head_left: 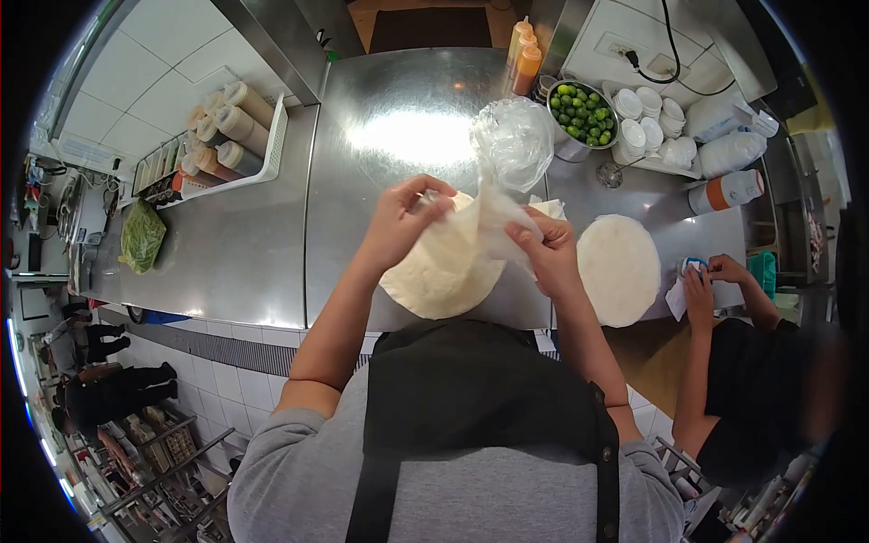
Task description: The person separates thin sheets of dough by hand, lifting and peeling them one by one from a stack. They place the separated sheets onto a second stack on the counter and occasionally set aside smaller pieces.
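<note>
A stack or layer of pale round flatbread sheets (437, 282) lies on the steel counter in front of me. Above its right side, my right hand (550, 253) grips a thin, whitish translucent sheet (500, 228), bunched and hanging in folds. My left hand (407, 220) is over the upper left edge of the round, thumb and fingers pinched together; motion blur hides what lies between them. Right of my right hand, another pale round sheet (619, 270) lies flat on the counter. A crumpled clear plastic bag (514, 145) sits just beyond my hands.
A white basket (272, 149) of sauce bottles stands at left, near a green bagged bundle (142, 237). Further back are orange sauce bottles (526, 68), a pot of limes (579, 116) and white tubs (650, 113). At right, a co-worker's hands (706, 282) handle a small blue-and-white item.
</note>
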Tool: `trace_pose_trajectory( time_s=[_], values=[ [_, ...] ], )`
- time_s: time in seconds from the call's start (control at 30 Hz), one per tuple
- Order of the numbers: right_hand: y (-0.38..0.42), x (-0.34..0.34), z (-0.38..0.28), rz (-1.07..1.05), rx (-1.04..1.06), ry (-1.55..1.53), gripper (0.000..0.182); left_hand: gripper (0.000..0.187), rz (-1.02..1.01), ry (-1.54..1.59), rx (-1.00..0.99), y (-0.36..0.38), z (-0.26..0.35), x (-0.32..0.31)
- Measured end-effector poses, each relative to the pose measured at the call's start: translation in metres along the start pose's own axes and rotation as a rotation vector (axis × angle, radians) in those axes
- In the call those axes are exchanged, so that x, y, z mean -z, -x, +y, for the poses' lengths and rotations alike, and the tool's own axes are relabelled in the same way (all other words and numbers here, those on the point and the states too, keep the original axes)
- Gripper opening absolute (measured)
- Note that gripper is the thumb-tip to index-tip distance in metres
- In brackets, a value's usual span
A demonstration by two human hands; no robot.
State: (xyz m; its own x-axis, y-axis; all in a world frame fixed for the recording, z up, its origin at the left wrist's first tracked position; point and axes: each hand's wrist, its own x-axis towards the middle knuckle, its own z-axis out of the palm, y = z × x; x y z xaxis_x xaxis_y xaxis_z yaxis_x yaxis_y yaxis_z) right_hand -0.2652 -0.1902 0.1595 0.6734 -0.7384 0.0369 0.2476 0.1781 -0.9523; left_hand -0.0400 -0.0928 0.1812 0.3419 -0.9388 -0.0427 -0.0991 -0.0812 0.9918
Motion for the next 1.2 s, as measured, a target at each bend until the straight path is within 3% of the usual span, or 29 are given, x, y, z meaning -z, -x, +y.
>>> trace_pose_trajectory(
  time_s=[0.07,0.13,0.17,0.33,0.4,0.5,0.63,0.7,0.83,0.9,0.93,1.0,1.1,1.2],
  values=[
    [0.001,-0.005,-0.006,-0.021,-0.014,0.042,0.013,0.029,-0.092,-0.061,0.001,-0.003,0.01,-0.009],
    [0.003,-0.006,-0.007,-0.045,-0.03,0.083,0.013,0.043,-0.047,-0.375,-0.41,-0.005,0.017,-0.015],
    [0.004,-0.004,-0.005,-0.021,-0.054,0.037,0.013,0.048,-0.075,-0.359,-0.423,-0.006,0.019,-0.016],
    [0.006,0.01,-0.004,0.021,-0.023,0.07,0.014,0.034,-0.115,-0.482,-0.245,-0.005,0.022,-0.025],
    [0.008,0.014,-0.012,0.109,-0.175,-0.004,0.013,0.031,-0.117,-0.443,-0.225,-0.009,0.007,-0.023],
    [0.008,0.028,-0.005,0.188,-0.205,-0.152,0.017,0.016,0.023,0.053,-0.078,-0.011,0.003,-0.019],
    [0.012,0.029,0.01,0.218,-0.183,-0.247,0.019,0.018,0.007,0.082,-0.023,-0.01,0.001,-0.01],
    [0.012,0.023,0.002,0.168,-0.122,-0.137,0.013,0.019,0.048,0.08,-0.065,-0.005,0.005,-0.018],
    [-0.001,0.003,-0.041,0.08,-0.136,-0.01,0.019,0.02,-0.013,0.119,-0.076,0.002,0.009,-0.028],
    [-0.009,0.004,-0.047,-0.055,-0.06,0.291,0.023,0.021,-0.07,-0.038,-0.122,0.004,0.005,-0.033],
    [-0.012,0.001,-0.051,-0.053,-0.059,0.291,0.023,0.021,-0.072,-0.039,-0.122,0.006,0.006,-0.035],
    [-0.018,-0.006,-0.059,-0.135,-0.032,0.709,0.022,0.017,-0.099,-0.141,-0.22,0.009,0.012,-0.038],
    [-0.022,0.002,-0.044,-0.033,-0.147,0.442,0.015,0.01,0.049,0.092,-0.115,0.008,0.016,-0.027],
    [-0.024,0.017,-0.033,0.022,-0.162,0.388,0.018,0.008,0.142,0.191,-0.139,0.006,0.023,-0.012]
  ],
)
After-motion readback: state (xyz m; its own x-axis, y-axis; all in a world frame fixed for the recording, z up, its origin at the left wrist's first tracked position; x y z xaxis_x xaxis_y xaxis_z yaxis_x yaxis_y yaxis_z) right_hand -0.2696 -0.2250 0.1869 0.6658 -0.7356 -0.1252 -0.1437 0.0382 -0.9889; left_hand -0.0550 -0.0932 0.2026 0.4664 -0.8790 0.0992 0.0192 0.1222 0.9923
